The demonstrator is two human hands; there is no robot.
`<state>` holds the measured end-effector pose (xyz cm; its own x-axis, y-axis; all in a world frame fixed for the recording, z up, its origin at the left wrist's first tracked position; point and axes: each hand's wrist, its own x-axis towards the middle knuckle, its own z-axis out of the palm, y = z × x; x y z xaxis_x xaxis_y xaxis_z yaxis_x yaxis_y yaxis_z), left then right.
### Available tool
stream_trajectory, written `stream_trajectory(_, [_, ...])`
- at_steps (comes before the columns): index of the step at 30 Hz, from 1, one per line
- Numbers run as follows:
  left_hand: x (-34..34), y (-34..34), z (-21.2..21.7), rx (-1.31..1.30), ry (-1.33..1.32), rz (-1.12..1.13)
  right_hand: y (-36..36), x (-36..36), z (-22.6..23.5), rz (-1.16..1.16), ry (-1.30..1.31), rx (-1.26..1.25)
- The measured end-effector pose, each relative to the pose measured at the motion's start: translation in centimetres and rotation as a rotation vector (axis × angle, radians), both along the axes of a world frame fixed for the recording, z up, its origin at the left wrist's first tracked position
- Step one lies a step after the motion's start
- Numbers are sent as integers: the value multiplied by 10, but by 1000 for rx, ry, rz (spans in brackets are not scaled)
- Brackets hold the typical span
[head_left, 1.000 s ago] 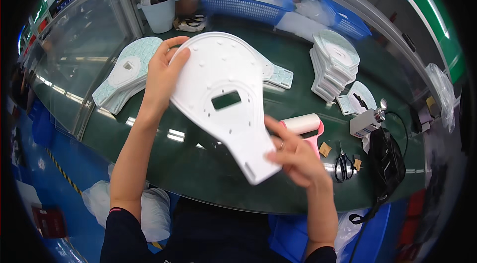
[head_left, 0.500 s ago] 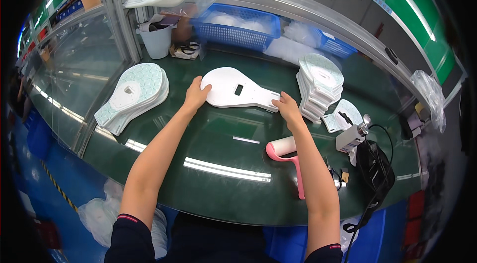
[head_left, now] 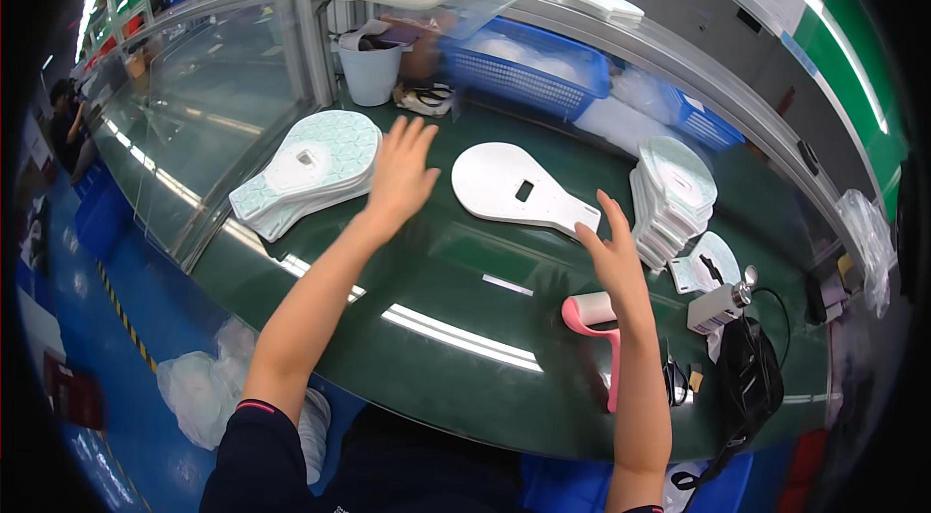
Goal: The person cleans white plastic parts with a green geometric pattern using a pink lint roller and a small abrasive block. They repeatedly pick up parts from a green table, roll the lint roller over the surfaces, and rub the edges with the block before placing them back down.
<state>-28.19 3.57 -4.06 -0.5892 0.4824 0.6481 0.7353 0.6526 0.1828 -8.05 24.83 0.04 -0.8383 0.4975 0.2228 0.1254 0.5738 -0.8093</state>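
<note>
A white paddle-shaped plastic panel [head_left: 495, 188] with a dark rectangular slot lies flat on the dark green table, its narrow end toward my right. My left hand [head_left: 400, 174] is open, fingers spread, at the right edge of a stack of similar panels [head_left: 335, 149] with a pale green pattern; whether it touches them I cannot tell. Beside the white panel's narrow end my right hand [head_left: 613, 251] has its fingers apart and holds nothing. Behind it to the right rises a taller stack of these panels [head_left: 679, 174]. A pink-handled lint roller [head_left: 592, 309] lies near my right forearm.
Right of the tall stack are another patterned panel [head_left: 716, 256], a white pump bottle [head_left: 716, 307] and a black bag [head_left: 747, 372] with a cable. At the back stand a pale bucket [head_left: 370, 77] and a blue basket [head_left: 524, 77]. Above them runs a shelf; another person is beyond it.
Both hands have let go of the white panel, which now lies on the table. My left hand has moved over to the left stack. The whole view has shifted.
</note>
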Motion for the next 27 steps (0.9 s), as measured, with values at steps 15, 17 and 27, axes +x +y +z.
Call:
stream_trajectory(15, [-48,-122,-37,-398,370,220,-84,94,4,533,-19,-588])
stream_trajectory(17, [-52,-130,-30,-350,396,212,-87,98,0,568,-11,-592])
stream_trajectory(27, [88,-83,87,406,138,73,-115,105,-2,564,90,-1016])
